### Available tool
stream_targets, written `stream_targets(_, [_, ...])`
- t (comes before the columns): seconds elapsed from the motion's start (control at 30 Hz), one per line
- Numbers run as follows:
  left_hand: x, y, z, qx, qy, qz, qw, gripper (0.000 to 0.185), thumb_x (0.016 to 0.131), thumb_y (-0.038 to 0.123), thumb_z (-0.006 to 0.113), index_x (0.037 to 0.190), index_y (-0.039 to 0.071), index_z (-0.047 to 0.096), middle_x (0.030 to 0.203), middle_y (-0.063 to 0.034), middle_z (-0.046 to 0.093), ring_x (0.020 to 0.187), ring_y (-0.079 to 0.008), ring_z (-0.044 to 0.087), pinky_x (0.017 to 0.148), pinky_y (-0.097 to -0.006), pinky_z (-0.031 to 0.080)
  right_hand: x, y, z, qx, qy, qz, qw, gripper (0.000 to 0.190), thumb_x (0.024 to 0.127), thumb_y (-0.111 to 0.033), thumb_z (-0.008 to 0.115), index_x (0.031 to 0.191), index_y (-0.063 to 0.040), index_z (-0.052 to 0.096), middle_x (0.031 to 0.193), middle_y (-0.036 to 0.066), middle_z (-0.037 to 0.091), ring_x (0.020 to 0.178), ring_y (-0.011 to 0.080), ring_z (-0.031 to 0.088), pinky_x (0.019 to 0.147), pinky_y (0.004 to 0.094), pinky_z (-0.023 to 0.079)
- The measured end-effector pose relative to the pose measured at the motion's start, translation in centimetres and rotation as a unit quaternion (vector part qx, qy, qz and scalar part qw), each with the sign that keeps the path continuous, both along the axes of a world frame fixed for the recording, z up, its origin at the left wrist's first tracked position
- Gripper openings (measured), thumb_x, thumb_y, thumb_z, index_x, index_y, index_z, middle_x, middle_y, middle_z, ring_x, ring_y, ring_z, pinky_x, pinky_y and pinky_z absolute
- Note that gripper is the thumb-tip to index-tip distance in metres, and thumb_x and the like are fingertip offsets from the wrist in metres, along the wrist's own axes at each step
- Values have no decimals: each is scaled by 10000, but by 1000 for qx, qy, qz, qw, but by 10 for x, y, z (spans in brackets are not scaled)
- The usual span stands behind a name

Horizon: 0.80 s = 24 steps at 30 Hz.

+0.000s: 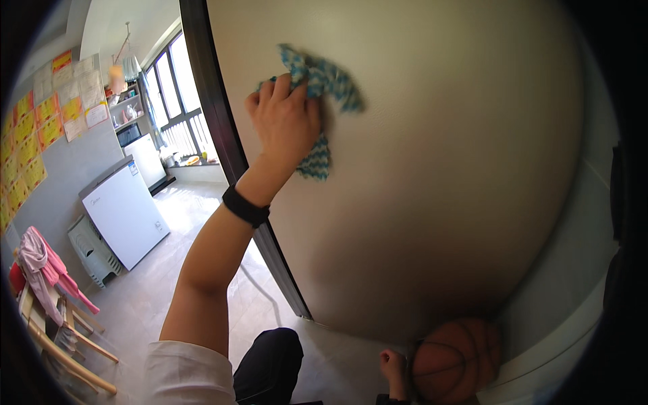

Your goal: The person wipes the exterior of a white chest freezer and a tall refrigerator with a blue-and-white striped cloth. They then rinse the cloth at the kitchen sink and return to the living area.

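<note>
My left hand [286, 119] reaches up and grips a blue-and-white wavy-patterned cloth [329, 78]. It presses the cloth to a pale upright surface [430, 152], beside a dark door frame [223, 101]. One end of the cloth spreads to the upper right, slightly blurred, and another hangs below my palm. A black band circles my left wrist. Low down, my right hand [392, 364] has its fingers curled in, and I see nothing in them. It is just left of an orange basketball [458, 360] on the floor.
Through the doorway stand a white Midea chest freezer [125, 212] and stacked plastic stools [93, 250]. A wooden chair [76, 349] at lower left has pink clothes [50, 268] over it. Behind are a window [177, 86] and papers [30, 136] on the wall. My dark-clothed knee [271, 362] is below.
</note>
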<state>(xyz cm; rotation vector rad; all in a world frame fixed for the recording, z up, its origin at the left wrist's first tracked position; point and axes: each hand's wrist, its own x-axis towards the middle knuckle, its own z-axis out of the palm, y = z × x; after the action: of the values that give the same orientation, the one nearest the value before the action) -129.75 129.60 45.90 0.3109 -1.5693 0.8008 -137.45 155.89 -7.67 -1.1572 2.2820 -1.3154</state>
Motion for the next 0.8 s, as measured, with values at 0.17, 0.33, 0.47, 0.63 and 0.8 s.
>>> stream_targets(0.17, [17,6,-63,-95,-256,-56,960,116,596,202,612,662,107,623,989,-97,557,913,-254,522,867,-523,342,6,-4,1,-2,-8,14,1000,77,755,-123,601,776,-56,632,756,150,638,720,330,625,631,400,495])
stream_targets(0.33, [34,-48,41,4,-76,330,941,298,833,273,495,895,18,634,1202,-249,502,1210,-407,390,1001,-607,233,4,2,-2,89,55,14,994,96,760,-154,603,818,-92,646,767,144,634,726,331,617,624,393,490])
stream_targets(0.47, [-5,-64,147,66,142,167,973,419,905,293,385,891,-50,624,975,-332,560,1005,-456,494,876,-535,384,6,-1,4,97,-11,27,995,127,763,-174,586,847,-98,644,804,137,638,759,332,608,650,403,483])
stream_targets(0.63, [-66,11,-54,-40,-358,-19,932,340,822,311,535,982,31,641,1295,-267,414,1239,-410,322,1039,-545,223,12,-16,14,121,-22,31,992,129,765,-146,574,861,-97,644,815,133,642,780,328,610,671,396,484])
stream_targets(0.8, [-48,-16,-162,-197,-513,-82,832,461,768,302,554,1188,113,575,1421,-44,355,1323,-258,280,1083,-460,215,10,-12,27,77,-24,23,996,122,776,-130,564,860,-86,640,816,143,642,793,329,612,670,395,485])
